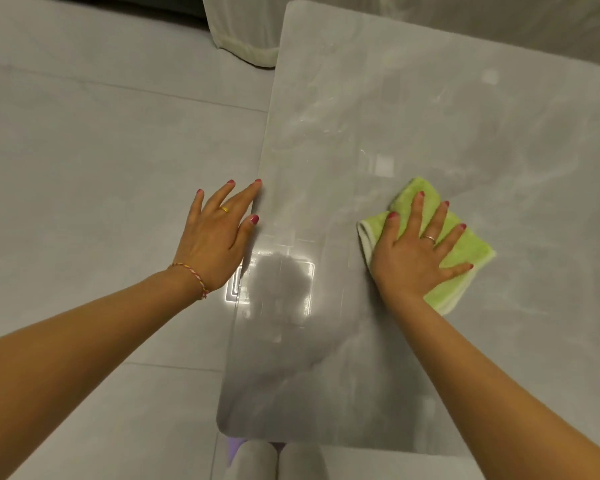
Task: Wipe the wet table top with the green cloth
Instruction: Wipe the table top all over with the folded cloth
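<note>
Wet table [430, 116] fills right and far; streaks far of cloth, room to sweep far and right. Cloth [465, 252] folded, flat on table right of centre. Right hand [418, 252] spread on it, pressing, not gripping. Left hand [215, 237] open, empty, bracing table's left edge.

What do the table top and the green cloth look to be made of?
Table top: likely polished stone or stone-look slab, grey with pale veining, glossy enough to mirror ceiling lights. Green cloth: soft napped fabric, probably microfibre, folded, with a pale stitched edge, under the right hand.
</note>
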